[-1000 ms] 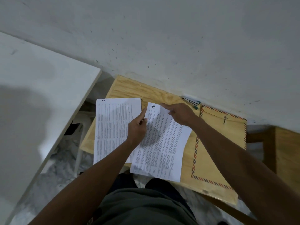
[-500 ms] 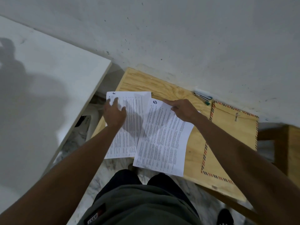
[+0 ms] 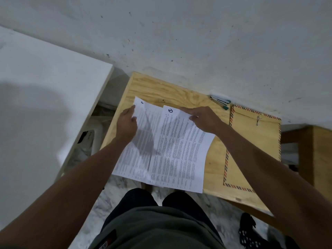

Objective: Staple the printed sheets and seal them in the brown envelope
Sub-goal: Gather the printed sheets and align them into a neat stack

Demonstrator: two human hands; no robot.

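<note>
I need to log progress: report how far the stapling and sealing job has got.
Nothing looks finished. In hand: the left hand and right hand are on two overlapping printed sheets, not yet squared up. Left: stapling, with the stapler untouched by the wall, then filling and sealing the brown envelope.

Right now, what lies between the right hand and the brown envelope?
Only bare wooden tabletop lies between the right hand and the brown envelope. The stapler sits farther back, by the wall. The head view shows this.
</note>
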